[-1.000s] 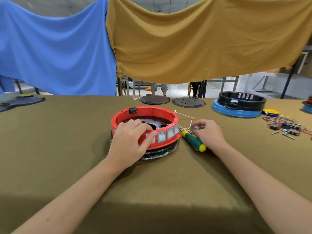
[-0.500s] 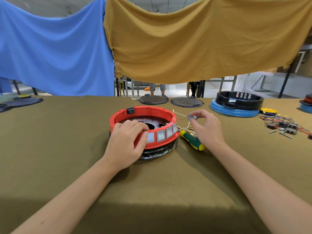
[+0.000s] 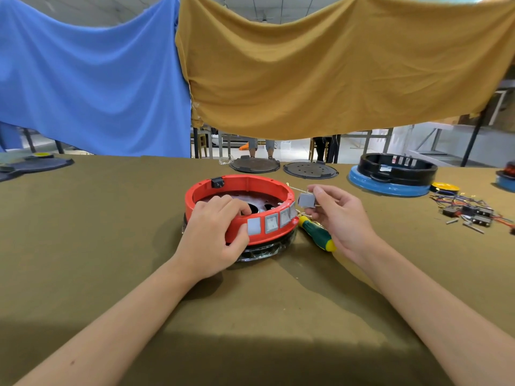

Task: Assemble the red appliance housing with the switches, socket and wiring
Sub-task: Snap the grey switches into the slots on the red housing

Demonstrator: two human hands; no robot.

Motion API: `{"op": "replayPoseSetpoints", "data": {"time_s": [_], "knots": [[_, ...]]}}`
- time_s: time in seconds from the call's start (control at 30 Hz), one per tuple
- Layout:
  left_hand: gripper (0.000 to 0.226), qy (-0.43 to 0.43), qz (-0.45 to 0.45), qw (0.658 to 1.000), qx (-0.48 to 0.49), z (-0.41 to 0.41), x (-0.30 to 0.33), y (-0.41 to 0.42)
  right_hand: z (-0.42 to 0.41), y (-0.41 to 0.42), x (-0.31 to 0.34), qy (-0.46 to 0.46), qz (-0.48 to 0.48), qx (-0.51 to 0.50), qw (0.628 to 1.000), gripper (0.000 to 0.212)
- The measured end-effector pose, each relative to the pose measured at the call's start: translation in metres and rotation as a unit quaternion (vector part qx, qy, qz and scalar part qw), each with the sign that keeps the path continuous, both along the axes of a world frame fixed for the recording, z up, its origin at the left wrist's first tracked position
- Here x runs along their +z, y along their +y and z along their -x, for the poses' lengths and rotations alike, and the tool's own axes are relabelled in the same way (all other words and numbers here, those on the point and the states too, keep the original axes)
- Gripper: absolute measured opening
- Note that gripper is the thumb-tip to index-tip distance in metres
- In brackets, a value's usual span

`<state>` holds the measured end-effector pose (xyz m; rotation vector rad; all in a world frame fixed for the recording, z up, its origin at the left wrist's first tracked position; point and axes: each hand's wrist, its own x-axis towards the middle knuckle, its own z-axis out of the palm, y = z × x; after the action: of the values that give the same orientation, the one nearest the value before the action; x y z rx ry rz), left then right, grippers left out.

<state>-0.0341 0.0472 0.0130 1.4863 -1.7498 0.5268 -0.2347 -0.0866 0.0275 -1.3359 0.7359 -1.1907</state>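
Between both hands [image 3: 214,235] sits the red housing [image 3: 242,210].

right hand [image 3: 341,215]: raised off the bench from beside the screwdriver [image 3: 317,237], now level with the red housing [image 3: 242,210] rim, just right of it. grey switch [image 3: 306,200]: lifted clear in a fingertip pinch, one flat face now in plain view, thin wires [image 3: 296,189] trailing behind it.

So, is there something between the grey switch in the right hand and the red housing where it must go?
Nothing visible is. The right hand pinches the grey switch in open air beside the red housing. The left hand grips its near rim, left of the fitted switches.
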Motion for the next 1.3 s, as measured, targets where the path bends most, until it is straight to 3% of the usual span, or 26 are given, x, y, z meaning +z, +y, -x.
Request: {"op": "replayPoseSetpoints", "data": {"time_s": [0.13,0.27,0.47,0.63,0.77,1.0,1.3], "knots": [[0.024,0.000,-0.002,1.000,0.000,0.001,-0.001,0.000,0.005,0.003,0.004,-0.066,-0.027,0.097,0.993,0.017],[0.024,0.001,0.003,1.000,-0.001,0.003,-0.001,-0.001,0.007,0.007,0.007,-0.049,0.002,0.170,0.984,0.043],[0.028,-0.022,0.051,0.998,-0.012,0.007,-0.002,-0.003,0.001,0.016,0.001,-0.031,0.076,0.246,0.966,0.034],[0.045,-0.052,0.074,0.996,-0.027,0.009,-0.003,-0.006,-0.010,0.028,-0.007,0.012,0.153,0.256,0.954,0.034],[0.034,-0.080,0.098,0.992,-0.029,0.010,-0.001,-0.006,-0.013,0.036,-0.005,0.023,0.172,0.217,0.961,0.035],[0.028,-0.004,0.084,0.994,-0.073,0.010,-0.002,-0.005,-0.013,0.043,-0.006,0.033,0.228,0.177,0.957,0.041],[0.029,0.014,0.062,0.994,-0.090,0.010,0.001,-0.002,-0.012,0.041,-0.007,0.008,0.199,0.199,0.960,0.028]]}}
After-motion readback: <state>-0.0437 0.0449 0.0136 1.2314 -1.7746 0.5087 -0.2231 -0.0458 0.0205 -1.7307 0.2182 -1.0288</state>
